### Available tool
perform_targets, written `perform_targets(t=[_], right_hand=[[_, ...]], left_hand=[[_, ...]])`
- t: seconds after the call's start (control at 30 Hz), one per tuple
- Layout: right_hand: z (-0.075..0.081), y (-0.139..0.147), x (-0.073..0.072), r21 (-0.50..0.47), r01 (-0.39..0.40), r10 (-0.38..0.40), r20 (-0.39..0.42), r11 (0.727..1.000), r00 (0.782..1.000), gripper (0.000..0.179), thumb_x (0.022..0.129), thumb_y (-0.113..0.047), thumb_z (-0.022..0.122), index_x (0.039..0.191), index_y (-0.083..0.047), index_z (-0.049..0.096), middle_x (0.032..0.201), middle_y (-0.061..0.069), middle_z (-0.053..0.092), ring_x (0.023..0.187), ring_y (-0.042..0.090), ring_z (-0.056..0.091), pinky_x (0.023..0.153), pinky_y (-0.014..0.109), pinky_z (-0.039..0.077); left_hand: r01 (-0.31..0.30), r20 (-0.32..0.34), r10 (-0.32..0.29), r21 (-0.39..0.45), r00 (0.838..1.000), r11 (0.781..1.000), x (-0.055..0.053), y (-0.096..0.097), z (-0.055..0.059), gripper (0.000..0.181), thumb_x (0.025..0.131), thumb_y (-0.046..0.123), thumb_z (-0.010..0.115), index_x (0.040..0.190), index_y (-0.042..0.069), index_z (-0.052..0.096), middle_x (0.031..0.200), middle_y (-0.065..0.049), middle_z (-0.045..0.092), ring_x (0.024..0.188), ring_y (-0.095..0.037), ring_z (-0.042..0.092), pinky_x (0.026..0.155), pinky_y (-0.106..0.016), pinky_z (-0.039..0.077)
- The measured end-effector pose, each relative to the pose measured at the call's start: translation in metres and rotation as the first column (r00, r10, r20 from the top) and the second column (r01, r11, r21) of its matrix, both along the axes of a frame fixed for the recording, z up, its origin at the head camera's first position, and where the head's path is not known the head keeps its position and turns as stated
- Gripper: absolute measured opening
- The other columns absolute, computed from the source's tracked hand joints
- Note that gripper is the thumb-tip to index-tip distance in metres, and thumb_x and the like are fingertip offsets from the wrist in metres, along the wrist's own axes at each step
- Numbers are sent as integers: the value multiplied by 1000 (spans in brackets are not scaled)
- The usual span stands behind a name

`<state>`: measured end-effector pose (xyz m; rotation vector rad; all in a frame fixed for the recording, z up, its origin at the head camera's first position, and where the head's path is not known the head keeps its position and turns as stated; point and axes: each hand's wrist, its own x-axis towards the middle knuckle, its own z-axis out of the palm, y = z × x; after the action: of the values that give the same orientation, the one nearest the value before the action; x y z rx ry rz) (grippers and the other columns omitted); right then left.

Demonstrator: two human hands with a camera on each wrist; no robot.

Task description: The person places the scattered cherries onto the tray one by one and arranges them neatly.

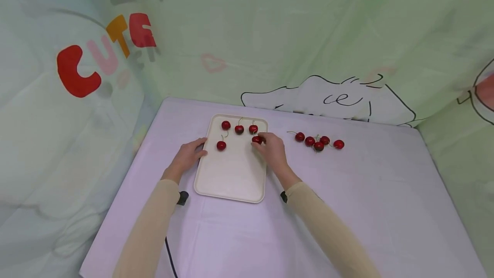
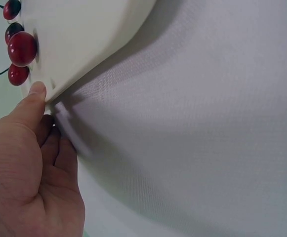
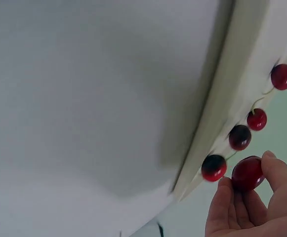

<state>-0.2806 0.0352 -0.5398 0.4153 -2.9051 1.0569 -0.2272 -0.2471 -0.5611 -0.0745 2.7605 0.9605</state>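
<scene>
A cream rectangular tray (image 1: 231,175) lies on the table, with several red cherries (image 1: 239,129) spread over its far half. At the tray's left edge my left hand (image 1: 186,156) holds the rim, thumb on top and the other fingers below the edge in the left wrist view. My right hand (image 1: 275,151) pinches one cherry (image 3: 248,173) between thumb and fingertips over the tray's right side. Close by that cherry, another cherry (image 1: 253,129) rests near the far right corner of the tray.
To the right of the tray, several more cherries (image 1: 318,146) with stems lie in a loose group on the pale tablecloth (image 1: 370,209). Printed curtains (image 1: 308,33) hang behind and at both sides. A black cable (image 1: 170,256) runs beside the left forearm.
</scene>
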Motion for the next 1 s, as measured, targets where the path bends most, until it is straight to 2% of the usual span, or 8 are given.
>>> perform_targets(t=[0.2,0.5,0.7,1.0], right_hand=[[-6,-25,-3,51,-9,8,25,999,1000,44,82,-30,70,117,-5,62,106,10,66,90,22,58,83,36,52],[-19,-47,-9,102,-56,52,40,993,998,41,80,-31,71,112,-6,65,108,9,68,94,21,62,83,34,54],[-22,-54,-5,118,-68,63,51,991,997,40,81,-29,70,112,-6,65,107,10,67,96,22,62,86,34,53],[-18,-57,2,113,-90,83,62,990,995,38,82,-25,69,113,-5,64,106,10,66,97,22,60,88,34,52]], left_hand=[[-1,7,1,5,1000,1000,0,1,2,54,93,28,54,143,18,34,149,-6,33,138,-26,27,115,-41,25],[-6,6,6,5,1000,1000,1,2,2,54,93,27,54,143,17,35,148,-7,33,138,-26,28,115,-41,26],[-11,12,11,2,1000,1000,0,2,1,54,93,28,54,143,18,35,148,-6,34,138,-26,28,115,-41,26],[-4,-7,4,7,1000,1000,1,1,3,53,93,27,55,142,17,36,147,-7,35,137,-26,30,114,-41,27]])
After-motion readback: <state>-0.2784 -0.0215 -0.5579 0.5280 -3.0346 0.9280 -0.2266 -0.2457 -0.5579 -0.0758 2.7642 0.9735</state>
